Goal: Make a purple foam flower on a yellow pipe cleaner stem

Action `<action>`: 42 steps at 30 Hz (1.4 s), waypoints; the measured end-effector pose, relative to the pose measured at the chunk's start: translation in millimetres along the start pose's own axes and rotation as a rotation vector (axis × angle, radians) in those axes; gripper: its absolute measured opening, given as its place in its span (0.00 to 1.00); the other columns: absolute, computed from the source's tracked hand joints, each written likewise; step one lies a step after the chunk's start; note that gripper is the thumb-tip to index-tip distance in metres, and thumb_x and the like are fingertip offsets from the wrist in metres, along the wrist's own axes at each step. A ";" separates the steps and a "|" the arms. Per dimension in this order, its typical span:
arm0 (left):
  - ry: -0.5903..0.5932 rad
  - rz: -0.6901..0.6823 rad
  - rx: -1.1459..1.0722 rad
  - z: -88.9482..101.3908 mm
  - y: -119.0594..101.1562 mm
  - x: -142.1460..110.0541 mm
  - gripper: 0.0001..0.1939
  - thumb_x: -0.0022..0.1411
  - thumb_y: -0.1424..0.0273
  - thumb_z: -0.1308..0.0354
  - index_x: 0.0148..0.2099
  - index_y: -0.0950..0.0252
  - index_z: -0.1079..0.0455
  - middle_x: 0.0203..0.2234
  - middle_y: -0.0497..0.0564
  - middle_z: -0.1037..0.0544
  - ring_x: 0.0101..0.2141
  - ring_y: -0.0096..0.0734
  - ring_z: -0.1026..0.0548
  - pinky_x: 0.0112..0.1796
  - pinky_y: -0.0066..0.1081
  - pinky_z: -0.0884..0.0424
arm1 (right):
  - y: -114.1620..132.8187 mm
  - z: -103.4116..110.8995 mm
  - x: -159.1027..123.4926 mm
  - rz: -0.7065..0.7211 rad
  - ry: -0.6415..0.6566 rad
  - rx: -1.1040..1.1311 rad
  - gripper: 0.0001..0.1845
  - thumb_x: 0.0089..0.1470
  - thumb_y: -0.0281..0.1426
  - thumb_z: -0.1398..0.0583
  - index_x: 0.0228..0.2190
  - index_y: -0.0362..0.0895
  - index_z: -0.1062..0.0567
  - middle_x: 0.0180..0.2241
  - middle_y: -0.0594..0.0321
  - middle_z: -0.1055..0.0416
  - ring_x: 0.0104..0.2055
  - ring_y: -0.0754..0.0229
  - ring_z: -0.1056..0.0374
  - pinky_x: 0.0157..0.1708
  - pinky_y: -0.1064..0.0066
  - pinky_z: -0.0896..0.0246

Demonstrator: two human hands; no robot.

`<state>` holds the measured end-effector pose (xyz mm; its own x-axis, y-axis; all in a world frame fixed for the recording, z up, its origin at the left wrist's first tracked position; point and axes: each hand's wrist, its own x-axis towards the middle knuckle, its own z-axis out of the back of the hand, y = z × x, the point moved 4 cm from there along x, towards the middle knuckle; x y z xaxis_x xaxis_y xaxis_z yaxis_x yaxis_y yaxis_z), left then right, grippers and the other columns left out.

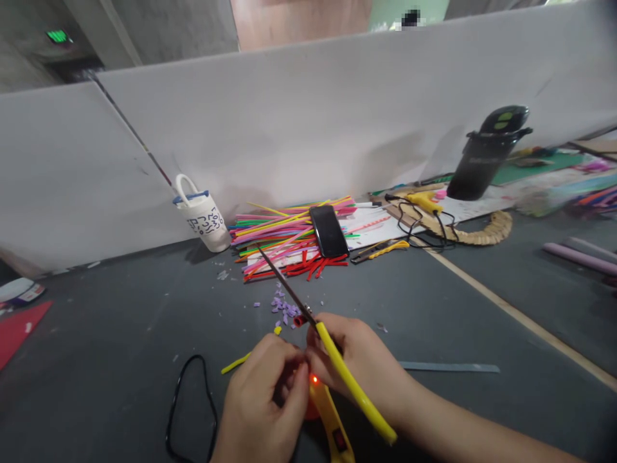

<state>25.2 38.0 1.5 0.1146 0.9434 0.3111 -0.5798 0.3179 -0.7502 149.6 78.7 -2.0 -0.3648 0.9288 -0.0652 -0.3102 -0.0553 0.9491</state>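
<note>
My right hand (354,357) is closed around scissors (337,363) with yellow handles, their dark blades pointing up and to the left. Beside it, my left hand (265,399) has its fingers pinched together close to the right fingertips; what they hold is hidden. A thin yellow strip (235,364) comes out to the left of the left hand; I cannot tell whether it is held. Below both hands is a yellow glue gun (332,424) with a lit red light and a dark switch. A small dark red tube-like piece (299,320) shows by the right fingers.
Purple scraps (284,307) lie ahead of my hands. Behind them are coloured sticks (274,235), a phone (329,231) and a white cup (207,222). A black bottle (484,157) and a second yellow glue gun (424,202) stand right. A black cord (168,411) loops left.
</note>
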 end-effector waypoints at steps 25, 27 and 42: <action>-0.202 0.540 -0.812 10.1 19.5 4.4 0.05 0.46 0.71 0.34 0.26 0.65 0.27 0.17 0.44 0.28 0.17 0.22 0.32 0.17 0.20 0.35 | 7.7 4.7 -4.9 0.080 0.041 -0.175 0.13 0.48 0.41 0.38 0.31 0.45 0.30 0.25 0.65 0.27 0.25 0.61 0.33 0.24 0.73 0.42; -0.271 0.518 -0.819 15.9 20.4 5.8 0.06 0.45 0.70 0.33 0.26 0.65 0.26 0.17 0.44 0.28 0.16 0.22 0.32 0.16 0.20 0.35 | 6.5 6.8 -4.3 0.104 -0.020 -0.400 0.22 0.42 0.48 0.36 0.31 0.44 0.31 0.27 0.61 0.27 0.28 0.56 0.32 0.25 0.71 0.43; -0.426 0.518 -0.925 29.9 18.2 3.9 0.04 0.45 0.75 0.34 0.26 0.65 0.27 0.19 0.44 0.26 0.16 0.19 0.31 0.15 0.16 0.34 | -2.8 -7.8 -9.0 0.415 -0.194 -0.808 0.25 0.47 0.54 0.41 0.28 0.43 0.32 0.19 0.63 0.29 0.19 0.53 0.30 0.18 0.69 0.51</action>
<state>-9.1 44.6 6.5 -0.3501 0.9289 -0.1212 0.3591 0.0136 -0.9332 146.9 67.6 -6.4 -0.4529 0.8184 0.3537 -0.7317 -0.5679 0.3770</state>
